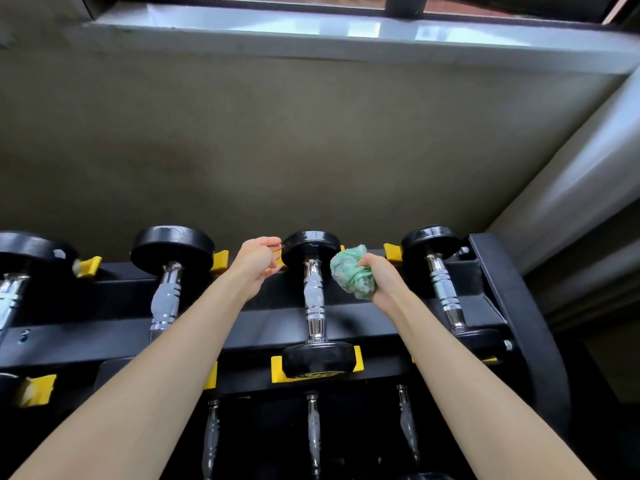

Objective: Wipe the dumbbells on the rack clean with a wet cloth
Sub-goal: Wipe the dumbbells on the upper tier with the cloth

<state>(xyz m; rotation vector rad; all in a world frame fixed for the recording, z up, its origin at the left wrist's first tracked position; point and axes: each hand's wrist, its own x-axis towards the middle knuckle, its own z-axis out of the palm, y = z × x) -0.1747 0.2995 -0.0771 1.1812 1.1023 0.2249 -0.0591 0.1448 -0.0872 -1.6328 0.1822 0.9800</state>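
Note:
A black dumbbell (314, 299) with a chrome handle lies front to back on the top tier of the black rack (502, 289), held in yellow cradles. My right hand (382, 280) grips a bunched green and white cloth (351, 271) just right of the dumbbell's far head. My left hand (258, 259) hovers left of that far head, fingers loosely bent, fingertips near the head's edge, holding nothing. Similar dumbbells lie to the left (169, 271) and to the right (440, 268) on the same tier.
A further dumbbell (20, 268) sits at the far left. More chrome handles (313, 431) show on the lower tier. A beige wall rises behind the rack, with a window sill (311, 32) above. The rack's right side frame slopes down at the right.

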